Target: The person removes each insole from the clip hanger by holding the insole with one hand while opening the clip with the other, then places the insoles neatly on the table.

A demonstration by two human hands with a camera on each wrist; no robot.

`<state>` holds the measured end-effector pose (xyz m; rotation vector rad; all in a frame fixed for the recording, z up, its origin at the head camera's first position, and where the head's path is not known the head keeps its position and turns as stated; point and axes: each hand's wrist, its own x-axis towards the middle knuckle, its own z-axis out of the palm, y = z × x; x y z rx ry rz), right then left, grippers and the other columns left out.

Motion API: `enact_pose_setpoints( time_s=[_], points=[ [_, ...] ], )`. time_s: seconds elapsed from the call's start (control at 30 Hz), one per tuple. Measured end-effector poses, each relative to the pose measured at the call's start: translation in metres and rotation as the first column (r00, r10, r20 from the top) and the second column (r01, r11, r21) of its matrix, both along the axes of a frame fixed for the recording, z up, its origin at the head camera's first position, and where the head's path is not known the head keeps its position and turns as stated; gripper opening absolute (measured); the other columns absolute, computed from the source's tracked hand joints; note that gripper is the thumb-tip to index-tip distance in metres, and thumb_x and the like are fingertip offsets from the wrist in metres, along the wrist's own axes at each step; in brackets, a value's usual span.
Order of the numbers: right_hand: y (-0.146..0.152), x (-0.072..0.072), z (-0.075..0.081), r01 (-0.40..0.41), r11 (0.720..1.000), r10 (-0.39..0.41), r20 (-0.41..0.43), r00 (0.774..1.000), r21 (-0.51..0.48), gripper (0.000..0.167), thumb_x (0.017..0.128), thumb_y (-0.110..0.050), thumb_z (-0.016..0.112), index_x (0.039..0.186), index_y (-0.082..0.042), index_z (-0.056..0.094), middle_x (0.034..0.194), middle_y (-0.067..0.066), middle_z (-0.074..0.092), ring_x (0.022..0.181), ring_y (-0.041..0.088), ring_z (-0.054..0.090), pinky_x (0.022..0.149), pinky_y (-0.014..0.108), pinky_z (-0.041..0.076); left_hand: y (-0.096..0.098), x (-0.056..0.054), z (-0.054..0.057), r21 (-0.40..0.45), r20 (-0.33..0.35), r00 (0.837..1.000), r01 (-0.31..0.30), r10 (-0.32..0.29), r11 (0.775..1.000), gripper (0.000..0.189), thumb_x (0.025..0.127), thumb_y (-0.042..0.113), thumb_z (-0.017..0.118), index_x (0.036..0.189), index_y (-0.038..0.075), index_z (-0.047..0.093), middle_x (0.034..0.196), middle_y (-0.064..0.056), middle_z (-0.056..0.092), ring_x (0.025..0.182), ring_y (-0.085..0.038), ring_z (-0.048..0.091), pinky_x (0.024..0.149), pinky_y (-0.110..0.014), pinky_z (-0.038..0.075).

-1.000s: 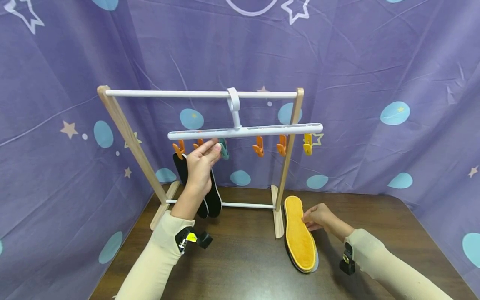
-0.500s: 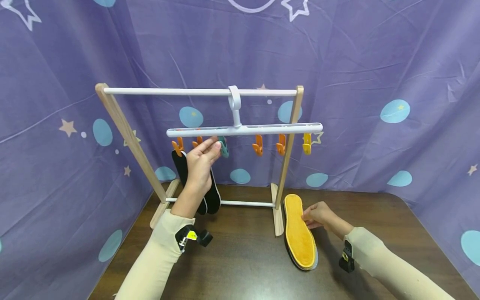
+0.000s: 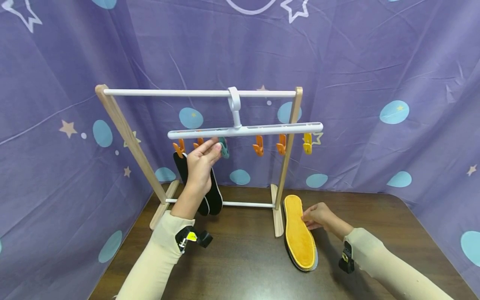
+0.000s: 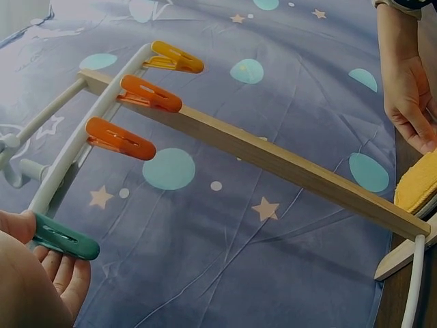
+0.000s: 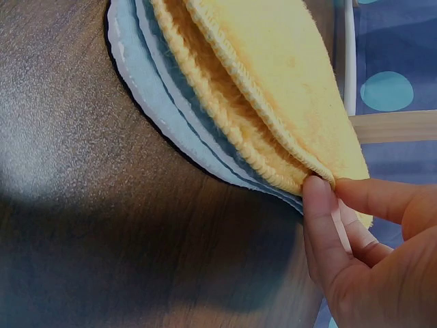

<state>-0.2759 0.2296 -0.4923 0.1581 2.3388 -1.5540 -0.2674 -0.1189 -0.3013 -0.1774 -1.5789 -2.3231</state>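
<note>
In the head view my left hand point(image 3: 198, 168) pinches a green clothes clip point(image 3: 224, 148) under the white hanger point(image 3: 262, 131). The left wrist view shows my thumb and fingers on either side of that green clip point(image 4: 67, 237). On the table at right, my right hand point(image 3: 321, 216) pinches the side edge of the top yellow insole point(image 3: 298, 233). From the right wrist, the yellow insole point(image 5: 293, 75) stands slightly lifted from another yellow one, with blue-grey insoles point(image 5: 164, 119) underneath. Two black insoles point(image 3: 215, 198) hang at the left, partly behind my left hand.
The hanger hooks over the top bar point(image 3: 157, 93) of a wooden rack point(image 3: 288, 158). Two orange clips point(image 3: 258, 146) and a yellow clip point(image 3: 307, 144) hang on its right half, while orange clips point(image 3: 180, 148) hold the black insoles. A purple curtain point(image 3: 356, 83) backs the brown table point(image 3: 247, 258).
</note>
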Motion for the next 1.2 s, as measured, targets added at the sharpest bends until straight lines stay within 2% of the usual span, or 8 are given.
enact_pose_setpoints(
  time_s=[0.37, 0.67, 0.97, 1.1, 1.2],
  points=[
    [-0.001, 0.0019, 0.0029, 0.016, 1.0, -0.016, -0.004, 1.0, 0.005, 0.014, 0.088, 0.006, 0.067, 0.097, 0.017, 0.068, 0.069, 0.007, 0.071, 0.061, 0.015, 0.068, 0.063, 0.037, 0.064, -0.0021, -0.0006, -0.004, -0.009, -0.012, 0.999, 0.038, -0.038, 0.999, 0.039, 0.098, -0.003, 0.062, 0.133, -0.017, 0.056, 0.093, 0.008, 0.073, 0.09, -0.002, 0.069, 0.085, -0.019, 0.059],
    [-0.0021, 0.0031, 0.0025, 0.027, 0.999, -0.026, -0.022, 0.999, 0.033, 0.012, 0.087, 0.007, 0.069, 0.094, 0.017, 0.069, 0.068, 0.007, 0.07, 0.059, 0.015, 0.066, 0.061, 0.037, 0.064, -0.0033, 0.0, -0.0045, -0.016, -0.005, 0.998, 0.056, -0.056, 0.998, 0.041, 0.098, -0.002, 0.061, 0.136, -0.015, 0.055, 0.098, 0.007, 0.072, 0.094, -0.002, 0.068, 0.089, -0.021, 0.058],
    [-0.004, 0.0038, 0.0016, 0.047, 0.998, -0.047, -0.009, 0.999, 0.04, 0.012, 0.087, 0.004, 0.07, 0.092, 0.014, 0.07, 0.067, 0.007, 0.07, 0.058, 0.014, 0.067, 0.059, 0.034, 0.063, -0.0038, 0.0005, -0.0071, -0.006, -0.008, 0.998, 0.055, -0.055, 0.998, 0.039, 0.098, -0.003, 0.061, 0.135, -0.013, 0.057, 0.113, -0.003, 0.071, 0.096, -0.002, 0.069, 0.091, -0.022, 0.058],
    [-0.0032, 0.0034, 0.0009, 0.043, 0.998, -0.042, -0.016, 0.999, 0.035, 0.013, 0.086, 0.003, 0.069, 0.092, 0.014, 0.07, 0.067, 0.007, 0.07, 0.058, 0.014, 0.067, 0.058, 0.033, 0.062, -0.0041, 0.0007, -0.0083, -0.012, -0.022, 0.999, 0.045, -0.045, 0.999, 0.037, 0.098, -0.003, 0.061, 0.133, -0.014, 0.058, 0.106, 0.0, 0.074, 0.093, -0.003, 0.071, 0.09, -0.024, 0.059],
    [-0.0026, 0.0034, 0.0011, 0.039, 0.999, -0.039, -0.016, 0.999, 0.038, 0.013, 0.086, 0.002, 0.07, 0.092, 0.014, 0.07, 0.067, 0.007, 0.069, 0.058, 0.014, 0.067, 0.059, 0.034, 0.063, -0.0046, 0.001, -0.0096, -0.033, -0.031, 1.0, 0.001, -0.002, 0.999, 0.035, 0.097, -0.002, 0.063, 0.13, -0.014, 0.061, 0.097, 0.008, 0.075, 0.09, -0.003, 0.071, 0.088, -0.025, 0.06]
  ],
)
